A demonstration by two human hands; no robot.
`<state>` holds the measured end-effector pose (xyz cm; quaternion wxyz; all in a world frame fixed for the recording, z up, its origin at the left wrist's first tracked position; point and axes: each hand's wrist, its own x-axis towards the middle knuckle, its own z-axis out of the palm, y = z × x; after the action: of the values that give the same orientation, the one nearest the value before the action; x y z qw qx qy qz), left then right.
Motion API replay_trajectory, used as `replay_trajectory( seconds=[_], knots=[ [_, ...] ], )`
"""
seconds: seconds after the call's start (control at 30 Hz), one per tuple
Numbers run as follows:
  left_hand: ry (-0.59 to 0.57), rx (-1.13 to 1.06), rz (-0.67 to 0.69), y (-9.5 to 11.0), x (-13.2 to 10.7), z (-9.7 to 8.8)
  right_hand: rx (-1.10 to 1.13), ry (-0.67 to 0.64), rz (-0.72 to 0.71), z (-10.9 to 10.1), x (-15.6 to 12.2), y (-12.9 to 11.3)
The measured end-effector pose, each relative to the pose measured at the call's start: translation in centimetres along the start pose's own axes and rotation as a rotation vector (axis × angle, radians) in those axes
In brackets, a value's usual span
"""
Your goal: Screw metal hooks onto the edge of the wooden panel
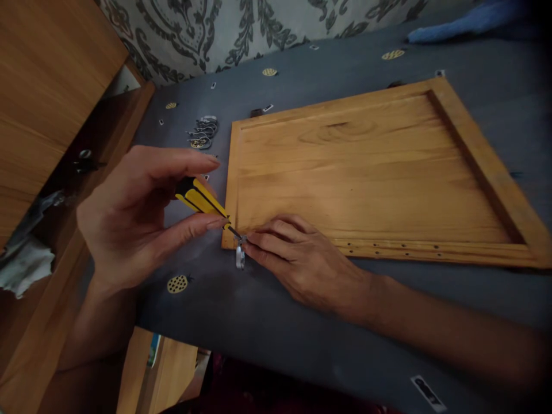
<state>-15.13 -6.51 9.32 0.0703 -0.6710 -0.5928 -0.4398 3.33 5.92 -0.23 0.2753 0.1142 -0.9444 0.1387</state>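
Observation:
My left hand (138, 215) is closed round the yellow and black handle of a screwdriver (202, 202), whose tip points down to the near left corner of a wooden cabinet door (345, 172). There my right hand (297, 259) pinches a small metal fitting (240, 253) against the door's edge, fingers pressed together. The door lies flat on a grey cloth with pineapple prints (267, 322). A row of small holes runs along the door's near rail.
A heap of metal hooks or hinges (203, 131) lies on the cloth beyond my left hand. Wooden furniture (47, 86) stands at the left with a white rag (23, 267) beside it. A blue cloth (466, 26) lies at the far right.

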Motion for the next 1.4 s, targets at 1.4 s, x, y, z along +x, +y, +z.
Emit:
replay_trajectory(
  seconds=[1.4],
  knots=[
    [-0.032, -0.082, -0.14, 0.81, -0.33, -0.26, 0.007, 0.016, -0.007, -0.03, 0.23, 0.01]
  ],
)
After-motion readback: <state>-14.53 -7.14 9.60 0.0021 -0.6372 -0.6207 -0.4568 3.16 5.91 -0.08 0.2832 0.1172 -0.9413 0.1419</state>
